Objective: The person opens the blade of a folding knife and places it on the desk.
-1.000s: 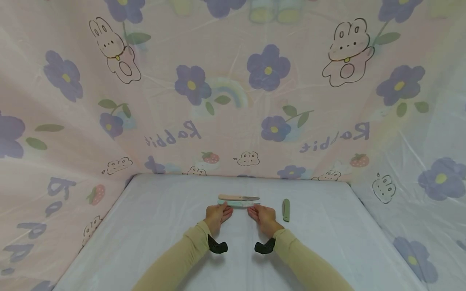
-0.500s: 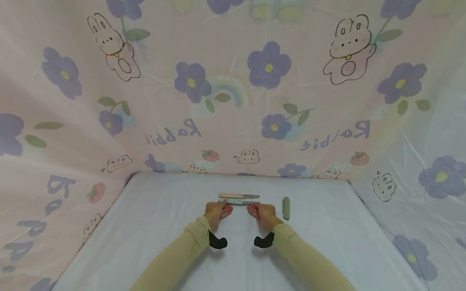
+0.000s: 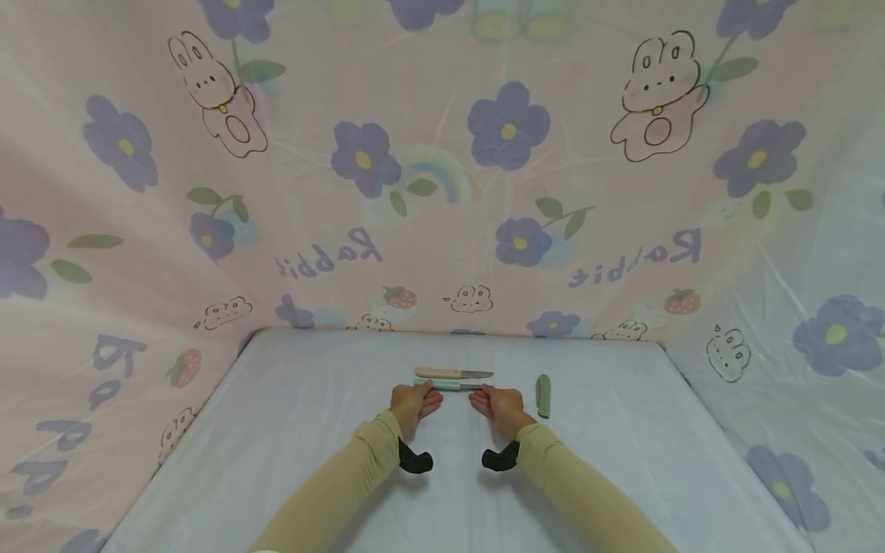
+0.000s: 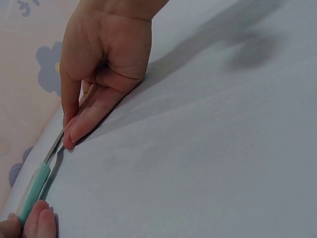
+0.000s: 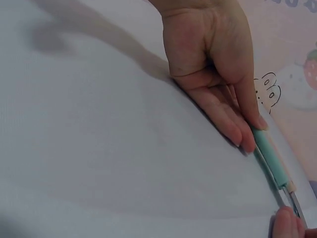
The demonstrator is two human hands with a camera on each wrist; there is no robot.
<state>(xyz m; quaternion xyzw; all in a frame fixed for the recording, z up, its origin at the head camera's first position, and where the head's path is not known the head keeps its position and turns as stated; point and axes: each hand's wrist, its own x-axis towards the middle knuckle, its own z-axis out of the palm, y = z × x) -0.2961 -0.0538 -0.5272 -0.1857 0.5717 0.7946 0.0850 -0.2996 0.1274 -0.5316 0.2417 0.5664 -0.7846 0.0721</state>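
My left hand [image 3: 411, 407] pinches the handle end of a small teal-handled knife [image 3: 446, 385] between thumb and fingers. At the other end, my right hand [image 3: 501, 407] pinches its blade tip; the left wrist view shows thumb and fingertips there on the narrow metal blade [image 4: 53, 148]. The knife lies crosswise, handle left and blade right, close over the white surface with a thin shadow beneath. Just behind and parallel to it is a beige-handled knife [image 3: 438, 372], its blade also to the right. The right wrist view shows the teal handle [image 5: 271, 158] leaving the left fingertips.
A folded green pocket knife [image 3: 543, 396] lies to the right of my right hand, pointing away from me. The white-covered table [image 3: 332, 369] meets a pink curtain [image 3: 429, 253] printed with flowers and rabbits at the back and sides. Black straps [image 3: 415, 459] sit at both wrists.
The teal-handled knife has turned slightly in the fingers and settled a touch nearer the beige-handled one. Both hands keep nearly the same place and hold.
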